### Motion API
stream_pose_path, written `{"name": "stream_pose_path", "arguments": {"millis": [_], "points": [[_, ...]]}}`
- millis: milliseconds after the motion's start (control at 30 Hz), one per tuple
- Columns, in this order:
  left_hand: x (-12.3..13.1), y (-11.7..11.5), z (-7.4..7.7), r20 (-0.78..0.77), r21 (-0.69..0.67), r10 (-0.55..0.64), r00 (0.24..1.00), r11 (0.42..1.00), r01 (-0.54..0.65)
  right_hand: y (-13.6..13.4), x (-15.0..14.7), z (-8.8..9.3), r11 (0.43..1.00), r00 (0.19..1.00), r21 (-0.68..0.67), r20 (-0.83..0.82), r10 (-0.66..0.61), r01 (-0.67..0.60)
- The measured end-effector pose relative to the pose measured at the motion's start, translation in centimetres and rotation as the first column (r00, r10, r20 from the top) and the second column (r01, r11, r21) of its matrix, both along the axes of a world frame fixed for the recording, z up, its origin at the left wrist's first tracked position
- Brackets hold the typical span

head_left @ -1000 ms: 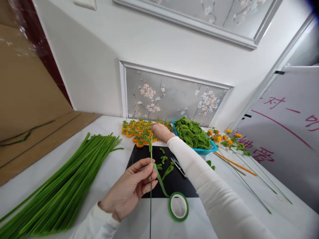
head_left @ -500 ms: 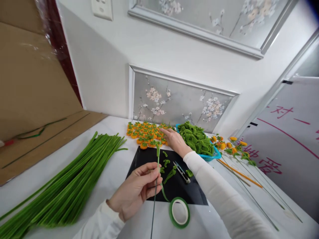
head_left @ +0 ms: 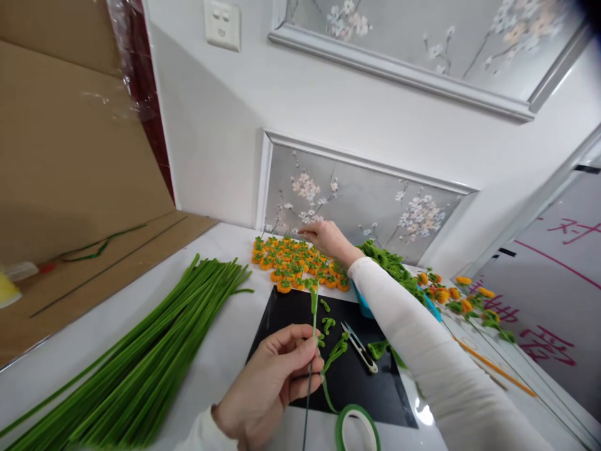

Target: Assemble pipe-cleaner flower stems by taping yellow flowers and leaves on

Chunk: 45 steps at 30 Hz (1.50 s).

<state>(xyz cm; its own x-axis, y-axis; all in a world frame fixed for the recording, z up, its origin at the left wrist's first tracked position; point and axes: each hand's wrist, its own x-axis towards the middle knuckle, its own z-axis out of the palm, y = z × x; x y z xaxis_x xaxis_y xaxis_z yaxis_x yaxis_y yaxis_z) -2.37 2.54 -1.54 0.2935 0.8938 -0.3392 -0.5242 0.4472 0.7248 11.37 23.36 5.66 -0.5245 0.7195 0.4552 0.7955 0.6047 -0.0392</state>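
My left hand (head_left: 282, 376) pinches an upright thin wire stem (head_left: 308, 407), with a small fuzzy green piece (head_left: 314, 297) at its top. Pale green tape runs from this stem down to the tape roll (head_left: 342, 432) at the front. My right hand (head_left: 328, 241) is stretched out over the back of the small orange fuzzy flowers (head_left: 284, 286), fingertips pinched together; what they hold, if anything, is too small to make out. Between the hands, on a black mat (head_left: 277, 313), lie curled green pipe-cleaner pieces (head_left: 335, 351) and thread snips (head_left: 360, 347).
A bundle of long green pipe cleaners (head_left: 154, 351) lies at left beside cardboard (head_left: 70, 144). My right sleeve partly covers a blue basket (head_left: 364, 304) of green fuzzy pieces (head_left: 385, 260). Finished-looking orange flower stems (head_left: 464, 304) lie at right. A wall (head_left: 206, 138) stands behind.
My right hand has moved farther back over the orange flowers, toward the wall. My left hand keeps hold of the stem. The view has shifted, so things appear farther right.
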Motion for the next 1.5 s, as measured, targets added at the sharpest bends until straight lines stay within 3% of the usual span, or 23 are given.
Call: {"name": "stream_pose_path", "arguments": {"millis": [200,400,600,733,833,933,1100,1133,1200,1267,1333,1400,1500], "points": [[0.1,0.3,0.0,-0.054,-0.056,0.078,0.996,0.995,-0.081,0.8,-5.3,0.4,0.985,0.969,-0.037,0.177,0.172,-0.168],[0.2,0.4,-0.5,-0.044,-0.121,0.1,0.994,0.987,-0.104,2.3,-10.4,-1.7,0.983,0.919,-0.033,0.35,0.181,-0.181],[0.2,0.6,-0.8,-0.057,-0.152,0.127,0.99,0.979,-0.134,3.7,-11.9,-3.9,0.987,0.898,-0.031,0.412,0.156,-0.158],[0.2,0.7,-1.0,-0.04,-0.143,0.122,0.992,0.982,-0.126,3.5,-11.9,-4.3,0.989,0.917,-0.016,0.371,0.144,-0.148],[0.3,0.6,-0.9,-0.043,-0.157,0.12,0.992,0.98,-0.126,3.1,-11.3,-3.2,0.987,0.949,0.009,0.277,0.149,-0.157],[0.2,0.3,-0.6,-0.031,-0.139,0.096,0.995,0.985,-0.1,2.3,-9.7,-0.7,0.988,0.981,0.047,0.134,0.142,-0.149],[-0.1,0.1,0.0,0.033,-0.07,0.021,0.999,0.997,-0.018,-1.6,-3.5,3.4,0.991,0.982,0.131,-0.182,0.052,-0.028],[-0.1,0.1,0.1,0.047,-0.043,0.004,0.999,0.999,-0.002,-3.1,-2.0,3.6,0.993,0.903,0.11,-0.423,0.075,-0.031],[-0.2,0.1,0.3,0.067,0.007,-0.023,0.998,1.0,0.022,-6.8,0.7,3.0,0.997,0.595,0.016,-0.802,0.06,-0.079],[-0.2,0.0,0.6,0.073,0.066,-0.063,0.995,0.996,0.058,-10.9,2.7,1.2,0.965,0.31,-0.136,-0.949,-0.061,-0.226],[-0.1,-0.1,0.8,0.059,0.121,-0.081,0.995,0.99,0.074,-14.8,3.7,-1.1,0.912,0.09,-0.215,-0.976,-0.196,-0.348],[0.1,-0.2,0.9,0.045,0.158,-0.098,0.994,0.983,0.089,-18.0,3.9,-3.3,0.842,-0.039,-0.274,-0.944,-0.329,-0.466],[0.4,-0.3,0.9,0.002,0.183,-0.149,0.989,0.972,0.146,-20.9,3.5,-5.3,0.69,-0.106,-0.291,-0.876,-0.471,-0.663]]}}
